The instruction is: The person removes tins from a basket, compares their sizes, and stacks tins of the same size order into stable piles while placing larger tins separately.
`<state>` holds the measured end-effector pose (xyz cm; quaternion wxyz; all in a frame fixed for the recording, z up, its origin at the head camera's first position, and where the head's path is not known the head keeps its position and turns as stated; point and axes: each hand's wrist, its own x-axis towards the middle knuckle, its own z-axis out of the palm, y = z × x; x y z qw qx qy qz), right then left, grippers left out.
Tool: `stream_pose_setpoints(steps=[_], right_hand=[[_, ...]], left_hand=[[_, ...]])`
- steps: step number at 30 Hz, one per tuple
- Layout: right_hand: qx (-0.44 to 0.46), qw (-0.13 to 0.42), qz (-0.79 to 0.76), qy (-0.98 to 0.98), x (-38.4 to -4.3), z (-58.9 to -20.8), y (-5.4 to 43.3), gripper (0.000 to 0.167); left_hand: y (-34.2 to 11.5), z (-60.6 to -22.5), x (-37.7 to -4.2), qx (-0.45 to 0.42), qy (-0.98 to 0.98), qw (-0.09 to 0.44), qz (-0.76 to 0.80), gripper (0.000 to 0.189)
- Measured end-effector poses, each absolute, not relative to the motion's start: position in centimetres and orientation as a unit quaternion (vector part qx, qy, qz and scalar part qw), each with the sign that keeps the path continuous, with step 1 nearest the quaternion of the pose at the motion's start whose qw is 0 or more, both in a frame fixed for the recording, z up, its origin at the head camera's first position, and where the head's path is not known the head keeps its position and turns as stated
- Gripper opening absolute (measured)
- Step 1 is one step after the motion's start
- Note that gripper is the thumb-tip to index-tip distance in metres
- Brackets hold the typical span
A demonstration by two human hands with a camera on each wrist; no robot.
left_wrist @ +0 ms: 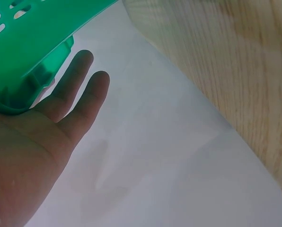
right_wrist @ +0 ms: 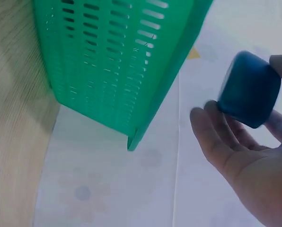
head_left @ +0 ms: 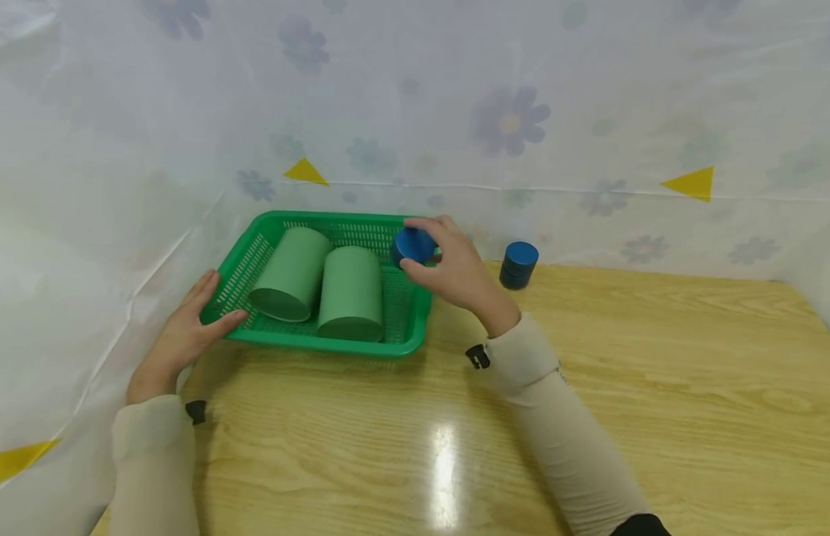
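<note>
Fingers of the right hand [head_left: 460, 266] pinch a short blue cylinder [head_left: 412, 246]; best keep the green plastic basket [head_left: 307, 342] braced with the left hand [head_left: 184, 321], its fingers straight.

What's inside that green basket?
Two light green cylinders lie side by side in the green basket. The blue cylinder isn't in it: the right hand holds it above the rim. Whatever lies directly beneath the green cylinders is hidden.
</note>
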<state>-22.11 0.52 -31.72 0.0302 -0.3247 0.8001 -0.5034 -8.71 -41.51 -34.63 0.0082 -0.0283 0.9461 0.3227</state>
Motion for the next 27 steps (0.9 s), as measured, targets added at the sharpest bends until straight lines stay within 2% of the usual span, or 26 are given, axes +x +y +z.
stream_pose_setpoints(steps=[8,18,27], right_hand=[[-0.292,0.016,-0.554,0.779,-21.8,-32.3,2.7,0.068],[-0.249,0.001,-0.612,0.75,-22.6,-32.8,4.7,0.071],[-0.222,-0.048,-0.623,0.748,-23.4,-32.4,6.4,0.065]], left_hand=[[-41.6,-34.6,-8.8,-0.03,0.945,0.009,0.326,0.093],[-42.0,-34.5,-8.3,-0.033,0.947,0.007,0.32,0.092],[-42.4,-34.2,-8.0,-0.037,0.949,0.004,0.314,0.091]])
